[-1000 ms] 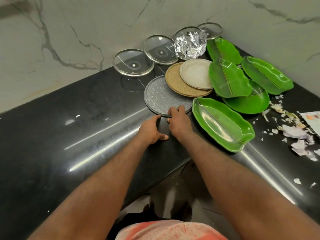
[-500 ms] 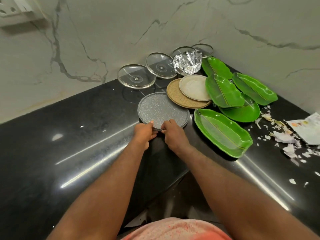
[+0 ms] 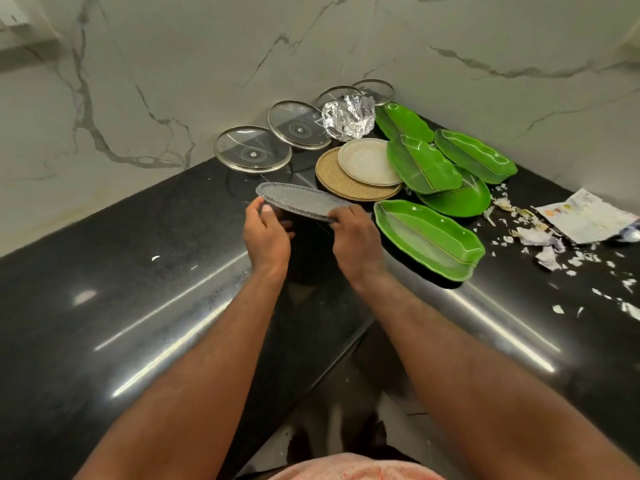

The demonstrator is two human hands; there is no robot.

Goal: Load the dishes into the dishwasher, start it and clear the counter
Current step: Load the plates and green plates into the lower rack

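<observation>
The left hand (image 3: 266, 233) and right hand (image 3: 358, 244) each pinch the near rim of the grey speckled plate (image 3: 301, 199), held tilted above the black counter (image 3: 138, 271). Just right of the right hand lies a green leaf-shaped tray (image 3: 429, 237); beyond the hands a cream plate (image 3: 367, 161) rests on a tan plate (image 3: 332, 178). Farther, glass lids (image 3: 252, 150) and crumpled foil (image 3: 348, 116) are by the wall.

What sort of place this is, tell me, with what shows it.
Probably a home kitchen: a polished black counter cornered by marble-look walls, carrying glass pot lids and green leaf-shaped plates.
</observation>
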